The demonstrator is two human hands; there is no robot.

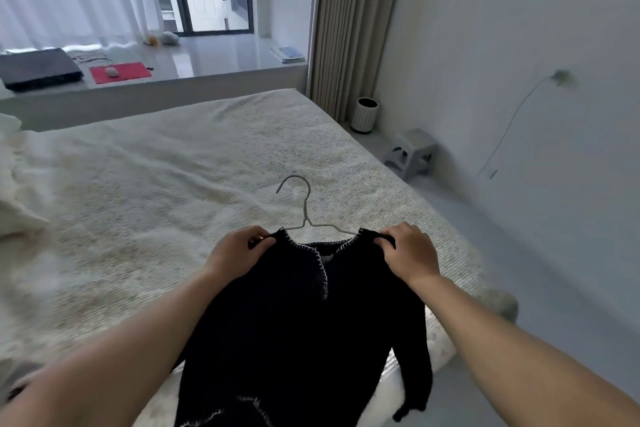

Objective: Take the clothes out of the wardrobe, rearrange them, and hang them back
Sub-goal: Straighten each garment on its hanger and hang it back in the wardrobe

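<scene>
The left hand (239, 250) is pinching the near shoulder of the black cardigan (304, 329), fingers curled into the knit, holding it just above the bed (138, 184). Between the two hands the wire hanger (304, 215) is poking out of the neckline, hook pointing away from the person, its arms disappearing into the shoulders. The right hand (408, 253) is gripping the opposite shoulder in the same way, thumb and fingers closed on the fabric.

Here is where it could be going wrong: the hanger looks thin and smooth, and if either hand is tugging harder than the other, a shoulder could be sliding off its end and the garment sagging to one side. The right sleeve is dangling past the mattress edge below the right hand, so it could be dragging or catching as the cardigan is lifted. The open front could also be gaping and slipping.

As for containers, far beyond the right hand a small ribbed bin (365, 114) is standing by the curtain (353, 21); what it holds I cannot tell. The wardrobe is not in view.
</scene>
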